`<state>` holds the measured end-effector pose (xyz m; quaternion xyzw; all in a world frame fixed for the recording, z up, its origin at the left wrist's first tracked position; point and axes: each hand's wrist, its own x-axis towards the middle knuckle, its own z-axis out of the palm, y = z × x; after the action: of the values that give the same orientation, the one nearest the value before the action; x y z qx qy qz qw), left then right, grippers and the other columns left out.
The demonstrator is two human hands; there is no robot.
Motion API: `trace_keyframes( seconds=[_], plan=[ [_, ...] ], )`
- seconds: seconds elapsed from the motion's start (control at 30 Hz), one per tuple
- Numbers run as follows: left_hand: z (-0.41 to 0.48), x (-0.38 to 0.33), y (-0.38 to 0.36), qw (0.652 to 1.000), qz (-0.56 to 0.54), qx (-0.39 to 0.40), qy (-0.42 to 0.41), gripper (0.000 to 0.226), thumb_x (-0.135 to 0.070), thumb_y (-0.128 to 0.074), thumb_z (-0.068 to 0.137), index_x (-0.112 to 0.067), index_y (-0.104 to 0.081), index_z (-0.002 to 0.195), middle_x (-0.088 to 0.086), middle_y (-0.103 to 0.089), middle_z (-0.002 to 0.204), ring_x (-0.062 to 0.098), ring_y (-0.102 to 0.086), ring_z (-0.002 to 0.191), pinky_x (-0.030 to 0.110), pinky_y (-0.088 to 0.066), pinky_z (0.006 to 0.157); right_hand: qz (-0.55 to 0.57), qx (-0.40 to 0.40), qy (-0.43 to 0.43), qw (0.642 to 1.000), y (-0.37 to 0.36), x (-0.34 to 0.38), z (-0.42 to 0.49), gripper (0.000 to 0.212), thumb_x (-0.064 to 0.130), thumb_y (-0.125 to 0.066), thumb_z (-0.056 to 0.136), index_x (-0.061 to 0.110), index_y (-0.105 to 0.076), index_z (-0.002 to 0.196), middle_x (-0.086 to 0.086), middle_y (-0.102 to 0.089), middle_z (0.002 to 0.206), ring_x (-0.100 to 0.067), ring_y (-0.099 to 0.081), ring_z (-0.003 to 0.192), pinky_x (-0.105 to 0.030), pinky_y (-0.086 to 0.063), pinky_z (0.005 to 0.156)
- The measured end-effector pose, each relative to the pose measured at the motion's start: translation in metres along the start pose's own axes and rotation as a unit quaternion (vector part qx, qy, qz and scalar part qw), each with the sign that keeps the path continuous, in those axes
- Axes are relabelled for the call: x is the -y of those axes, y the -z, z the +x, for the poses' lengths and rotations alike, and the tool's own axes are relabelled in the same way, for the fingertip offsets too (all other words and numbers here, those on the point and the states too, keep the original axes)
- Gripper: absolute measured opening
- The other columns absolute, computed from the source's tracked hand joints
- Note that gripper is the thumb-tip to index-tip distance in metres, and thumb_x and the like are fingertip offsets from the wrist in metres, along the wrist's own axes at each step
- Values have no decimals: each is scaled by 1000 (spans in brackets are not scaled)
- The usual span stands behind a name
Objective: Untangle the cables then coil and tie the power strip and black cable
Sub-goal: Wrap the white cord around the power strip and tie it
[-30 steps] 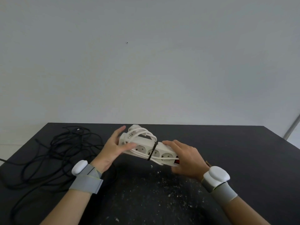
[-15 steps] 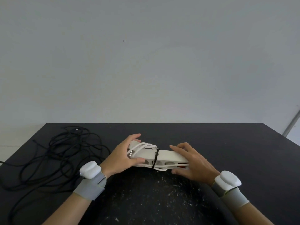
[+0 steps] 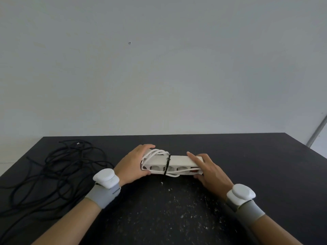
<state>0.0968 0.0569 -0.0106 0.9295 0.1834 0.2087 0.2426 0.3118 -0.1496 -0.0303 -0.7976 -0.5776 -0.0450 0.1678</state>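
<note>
A white power strip (image 3: 178, 162) lies on its side on the black table (image 3: 247, 156), sockets facing me. Its white cord is coiled along the body and bound by a black tie (image 3: 167, 165) around the middle. My left hand (image 3: 131, 166) grips the strip's left end, fingers over the cord loops and thumb underneath. My right hand (image 3: 210, 169) holds the right end, fingers laid over the top and thumb below. A long black cable (image 3: 58, 172) lies in loose tangled loops on the table's left part, apart from both hands.
White specks are scattered on the table in front of me (image 3: 173, 209). A plain grey wall rises behind the table's far edge. A metal pole (image 3: 316, 132) leans at the far right. Both wrists carry grey bands with white pods.
Both hands have lowered the tied power strip from the air down onto the table and turned it level, sockets toward me. The black cable has not moved.
</note>
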Motion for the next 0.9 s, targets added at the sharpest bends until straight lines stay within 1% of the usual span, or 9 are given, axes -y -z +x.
trace_keyframes(
  seconds=[0.1,0.2,0.27,0.33,0.37,0.43,0.6,0.77,0.9],
  plan=[
    [23,3,-4,999,30,-14,21,85,-23,-83,67,-33,-36,137,-5,-48,129,18,-50,116,37,-45,96,-6,-4,-30,1000,-3,-4,22,79,18,-60,90,35,-11,150,-5,-38,133,-24,-54,106,-30,-49,86],
    [47,7,-10,994,99,-45,20,94,-21,-82,68,-27,-29,145,5,-42,136,27,-47,121,39,-40,103,-6,5,-62,998,-4,-7,44,80,14,-60,91,35,-11,151,-9,-40,130,-28,-55,105,-34,-49,87],
    [59,9,-15,984,166,-73,7,96,-16,-80,71,-24,-23,149,8,-32,147,31,-40,130,41,-32,111,-1,8,-80,997,-5,-9,58,80,11,-60,90,35,-12,150,-11,-41,128,-31,-56,104,-37,-49,87],
    [71,11,-25,972,222,-80,-15,89,-7,-72,77,-20,-21,150,8,-25,154,34,-27,140,43,-18,118,9,12,-94,995,-8,-13,73,80,9,-59,90,36,-12,150,-12,-40,130,-33,-56,103,-38,-49,86],
    [77,12,-29,967,241,-81,-21,84,-2,-67,79,-19,-23,149,8,-24,155,36,-20,143,44,-13,119,11,13,-99,995,-9,-16,81,80,8,-59,91,36,-13,150,-12,-39,133,-34,-56,105,-39,-50,87],
    [83,13,-35,959,269,-88,-19,80,5,-63,79,-15,-28,148,11,-26,155,40,-16,143,47,-10,117,8,17,-108,994,-10,-20,93,80,7,-58,91,36,-12,150,-14,-36,139,-35,-55,108,-40,-50,89],
    [108,20,-46,944,315,-100,-3,88,13,-71,65,-8,-37,144,18,-37,149,49,-27,137,53,-21,112,2,15,-129,992,-16,-35,121,80,7,-57,92,38,-11,150,-17,-34,144,-36,-54,114,-43,-50,91],
    [125,25,-51,929,361,-74,23,94,5,-80,53,-7,-45,139,18,-47,141,49,-39,131,56,-38,104,-3,22,-143,989,-21,-44,144,81,8,-56,92,40,-8,149,-17,-39,136,-35,-58,106,-44,-52,85],
    [132,24,-54,909,408,-73,41,90,-3,-82,51,-10,-50,135,15,-52,138,47,-44,128,54,-42,102,-9,26,-146,989,-25,-48,153,82,8,-55,92,40,-6,149,-18,-35,139,-36,-58,106,-42,-52,84]
  ],
)
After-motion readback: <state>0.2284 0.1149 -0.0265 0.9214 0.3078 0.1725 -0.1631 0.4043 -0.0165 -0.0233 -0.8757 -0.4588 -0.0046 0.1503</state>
